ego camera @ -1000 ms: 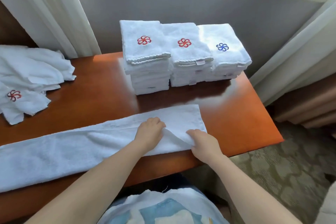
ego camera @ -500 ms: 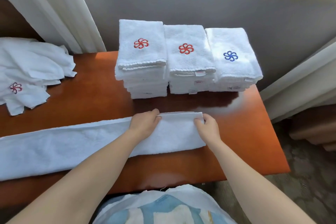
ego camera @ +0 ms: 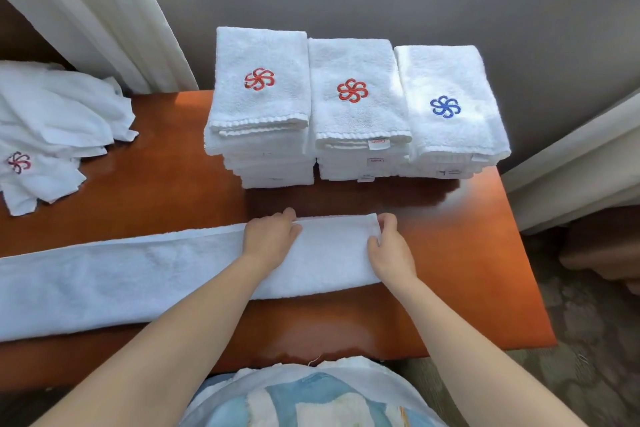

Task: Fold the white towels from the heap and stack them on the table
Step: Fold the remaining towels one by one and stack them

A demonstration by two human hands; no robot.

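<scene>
Change: Against the frame from a second ago, I record that the near long edge of the white towel (ego camera: 156, 274) has been carried over to its far edge. The strip now lies narrower, and both hands have gone with it to the far side.
Left hand: The left hand (ego camera: 268, 239) lies palm down on the towel, left of its right end. Its fingers (ego camera: 287, 217) curl over the far edge and grip it.
Right hand: The right hand (ego camera: 391, 253) is at the towel's right end. The thumb is on top and the fingers (ego camera: 387, 220) are round the far corner, pinching it.
White towel: It lies flat on the tabletop (ego camera: 166, 180) as a long folded strip. It runs from the left border of the view to just in front of the stacks.
Stacks: Three stand side by side at the far edge, touching. The left stack (ego camera: 261, 107) is the tallest and has a red emblem on top. The middle stack (ego camera: 356, 107) also has a red emblem, and the right stack (ego camera: 446, 104) has a blue one.
Heap: The heap (ego camera: 52, 121) of unfolded white towels is at the far left, well apart from the stacks, with one red emblem showing.
Surroundings: A pale curtain (ego camera: 104, 10) hangs behind the heap. I see a blue and white patterned garment (ego camera: 311, 399) at the bottom edge of the view.
</scene>
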